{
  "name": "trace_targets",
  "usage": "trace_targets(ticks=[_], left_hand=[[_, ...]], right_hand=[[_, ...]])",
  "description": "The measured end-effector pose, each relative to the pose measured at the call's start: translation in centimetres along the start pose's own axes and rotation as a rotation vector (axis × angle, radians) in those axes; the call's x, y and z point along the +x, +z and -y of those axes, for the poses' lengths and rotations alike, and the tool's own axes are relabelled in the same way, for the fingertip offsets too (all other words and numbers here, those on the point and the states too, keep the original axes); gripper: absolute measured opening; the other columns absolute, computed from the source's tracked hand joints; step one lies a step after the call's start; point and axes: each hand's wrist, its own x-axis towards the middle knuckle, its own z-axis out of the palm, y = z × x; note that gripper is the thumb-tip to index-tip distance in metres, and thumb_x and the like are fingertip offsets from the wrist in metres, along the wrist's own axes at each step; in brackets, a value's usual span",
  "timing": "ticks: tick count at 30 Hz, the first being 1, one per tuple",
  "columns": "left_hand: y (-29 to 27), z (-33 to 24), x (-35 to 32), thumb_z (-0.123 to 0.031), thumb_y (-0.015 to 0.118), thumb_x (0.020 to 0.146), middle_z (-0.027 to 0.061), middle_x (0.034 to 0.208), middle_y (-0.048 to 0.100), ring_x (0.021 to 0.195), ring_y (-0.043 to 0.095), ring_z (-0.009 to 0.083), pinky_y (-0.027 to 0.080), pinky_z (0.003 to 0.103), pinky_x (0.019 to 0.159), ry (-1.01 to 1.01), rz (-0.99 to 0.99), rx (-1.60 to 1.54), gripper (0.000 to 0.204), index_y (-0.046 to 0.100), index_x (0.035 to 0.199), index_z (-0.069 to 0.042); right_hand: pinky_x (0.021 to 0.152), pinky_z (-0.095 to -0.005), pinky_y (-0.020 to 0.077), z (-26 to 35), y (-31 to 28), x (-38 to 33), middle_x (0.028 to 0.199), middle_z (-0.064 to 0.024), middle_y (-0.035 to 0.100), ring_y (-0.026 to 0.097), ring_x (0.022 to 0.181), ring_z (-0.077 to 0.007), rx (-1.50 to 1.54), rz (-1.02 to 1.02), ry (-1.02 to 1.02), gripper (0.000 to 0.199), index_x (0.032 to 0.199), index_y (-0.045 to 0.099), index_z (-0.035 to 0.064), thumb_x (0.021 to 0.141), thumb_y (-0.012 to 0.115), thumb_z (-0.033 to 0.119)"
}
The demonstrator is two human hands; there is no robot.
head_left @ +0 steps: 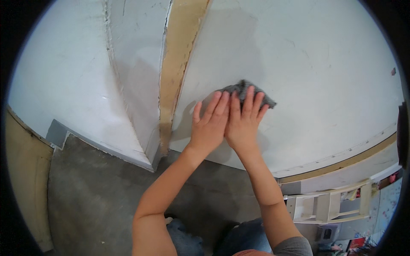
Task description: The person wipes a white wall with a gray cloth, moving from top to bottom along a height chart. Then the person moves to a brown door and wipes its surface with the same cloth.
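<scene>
A crumpled dark grey cloth lies pressed against the upright white door-like panel. My right hand covers the cloth's lower part, its outstretched fingers holding it to the surface. Beside it and touching it, my left hand has its fingers extended, with the thumb side against the right hand. The left fingertips reach the cloth's left end; the palm side of both hands is hidden.
A yellowish wooden strip borders the panel's left side, with a white wall beyond it. Underfoot is a grey floor. A cream ladder-like rack stands at lower right, near a grey bin-like object.
</scene>
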Motion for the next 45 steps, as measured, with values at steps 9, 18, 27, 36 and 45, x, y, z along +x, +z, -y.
trace_targets(ticks=[9, 18, 27, 36, 45], left_hand=[[1.5, 3.1, -5.1, -0.025, 0.064, 0.080, 0.0014, 0.145, 0.041, 0.141, 0.030, 0.0150, 0.019, 0.047, 0.112, 0.007, 0.088, 0.024, 0.046, 0.061, 0.124, -0.010], [-2.6, 1.1, 3.2, -0.019, 0.051, 0.087, 0.0160, 0.156, 0.026, 0.145, 0.022, 0.0265, 0.014, 0.048, 0.112, -0.132, 0.040, -0.013, 0.064, 0.033, 0.144, 0.004], [0.3, 2.2, -1.9, -0.034, 0.054, 0.089, 0.0205, 0.156, 0.017, 0.146, 0.014, 0.0326, 0.013, 0.049, 0.115, -0.350, 0.147, -0.214, 0.079, 0.019, 0.149, 0.003], [2.1, -0.3, -4.9, -0.031, 0.057, 0.089, 0.0250, 0.153, 0.014, 0.146, 0.008, 0.0387, 0.010, 0.056, 0.113, -0.340, 0.169, -0.233, 0.082, 0.016, 0.149, 0.005], [3.7, -6.6, -5.9, -0.024, 0.065, 0.082, 0.0174, 0.149, 0.030, 0.143, 0.023, 0.0347, 0.018, 0.057, 0.111, -0.139, 0.125, -0.215, 0.064, 0.044, 0.137, 0.001]], right_hand=[[0.106, -0.0566, 0.0305, 1.6, -0.3, -3.1, 0.151, -0.0106, 0.036, 0.032, 0.140, -0.0311, 0.130, 0.175, -0.114, 0.047, 0.131, 0.055, 0.0122, 0.085, 0.058, 0.018], [0.110, -0.0564, 0.0221, 1.4, -3.3, 6.1, 0.151, -0.0161, 0.035, 0.031, 0.140, -0.0372, 0.115, -0.024, -0.090, 0.040, 0.130, 0.056, 0.0090, 0.090, 0.053, 0.014], [0.109, -0.0472, 0.0272, 3.7, -0.9, 5.1, 0.149, -0.0032, 0.041, 0.036, 0.139, -0.0217, 0.080, 0.093, -0.284, 0.035, 0.121, 0.063, 0.0147, 0.087, 0.054, 0.020], [0.115, -0.0398, 0.0157, 2.1, -0.6, 1.6, 0.149, 0.0055, 0.042, 0.037, 0.137, -0.0135, 0.035, 0.138, -0.351, 0.037, 0.120, 0.063, 0.0206, 0.084, 0.056, 0.018], [0.113, -0.0385, 0.0185, -4.9, -3.4, -3.7, 0.151, 0.0067, 0.038, 0.034, 0.139, -0.0121, -0.024, 0.230, -0.270, 0.040, 0.122, 0.061, 0.0214, 0.083, 0.056, 0.021]])
